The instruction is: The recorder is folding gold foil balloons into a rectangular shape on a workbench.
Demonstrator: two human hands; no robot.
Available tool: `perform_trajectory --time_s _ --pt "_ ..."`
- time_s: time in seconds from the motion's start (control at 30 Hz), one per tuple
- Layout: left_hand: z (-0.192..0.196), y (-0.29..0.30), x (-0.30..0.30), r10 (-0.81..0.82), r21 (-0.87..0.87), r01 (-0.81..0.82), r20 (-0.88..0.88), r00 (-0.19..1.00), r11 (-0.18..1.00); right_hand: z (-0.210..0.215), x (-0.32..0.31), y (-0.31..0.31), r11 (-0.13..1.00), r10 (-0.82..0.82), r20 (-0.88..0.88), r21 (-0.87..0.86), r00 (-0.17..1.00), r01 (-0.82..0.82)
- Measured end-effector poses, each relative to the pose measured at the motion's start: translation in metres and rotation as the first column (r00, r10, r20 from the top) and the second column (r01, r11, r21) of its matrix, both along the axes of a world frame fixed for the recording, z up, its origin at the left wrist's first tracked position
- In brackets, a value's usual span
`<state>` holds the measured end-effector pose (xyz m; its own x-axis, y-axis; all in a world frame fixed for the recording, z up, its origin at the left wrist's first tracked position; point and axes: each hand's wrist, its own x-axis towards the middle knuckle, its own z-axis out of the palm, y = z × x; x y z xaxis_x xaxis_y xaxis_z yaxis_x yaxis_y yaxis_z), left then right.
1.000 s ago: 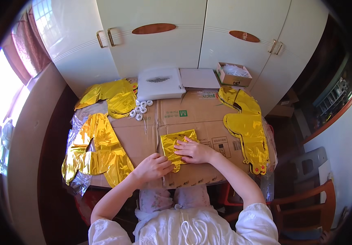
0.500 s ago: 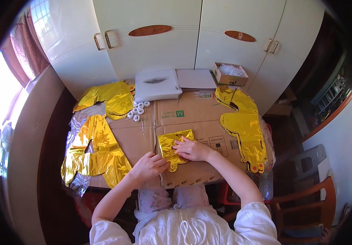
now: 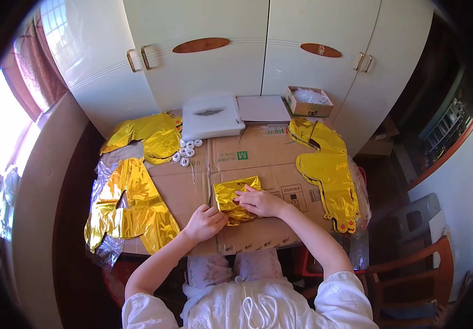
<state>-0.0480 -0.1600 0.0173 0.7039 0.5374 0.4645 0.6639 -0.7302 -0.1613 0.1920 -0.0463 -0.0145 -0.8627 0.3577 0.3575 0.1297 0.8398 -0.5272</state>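
Observation:
A gold foil balloon (image 3: 236,191), flat and folded into a small packet, lies on the cardboard in front of me. My left hand (image 3: 206,222) is closed at its lower left corner, fingers bent and pinching the foil edge; the fingertips are partly hidden. My right hand (image 3: 259,202) rests on the packet's right side, its fingers stretched out across the shiny foil and pressing on it. Creased foil shows below the right fingers, along the packet's near edge.
Flat gold balloons (image 3: 332,183) are stacked at the right; more foil shapes (image 3: 129,205) lie at the left. White ribbon rolls (image 3: 185,153) sit near a white plastic package (image 3: 210,116). A small box (image 3: 309,102) stands at the back against white cabinets (image 3: 209,71). Cardboard (image 3: 176,183) covers the table.
The rounded foil flap that stuck out at the packet's near edge is now folded in, leaving that edge straighter. Both hands have stayed almost in place.

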Motion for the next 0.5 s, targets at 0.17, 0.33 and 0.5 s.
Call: perform_trajectory --time_s 0.17,0.33,0.5 --pt "-0.010 -0.007 0.013 0.310 -0.289 -0.220 0.319 0.895 0.932 0.001 0.001 0.000 0.991 -0.055 -0.070 -0.124 0.996 0.046" --pt "-0.013 0.003 0.014 0.536 -0.523 -0.322 0.330 0.777 0.789 0.001 0.001 0.000 0.981 -0.082 -0.051 -0.180 0.995 0.071" --pt "-0.013 0.016 0.019 0.619 -0.555 -0.421 0.229 0.751 0.717 -0.001 0.002 0.005 0.974 -0.119 -0.100 -0.203 0.988 0.097"
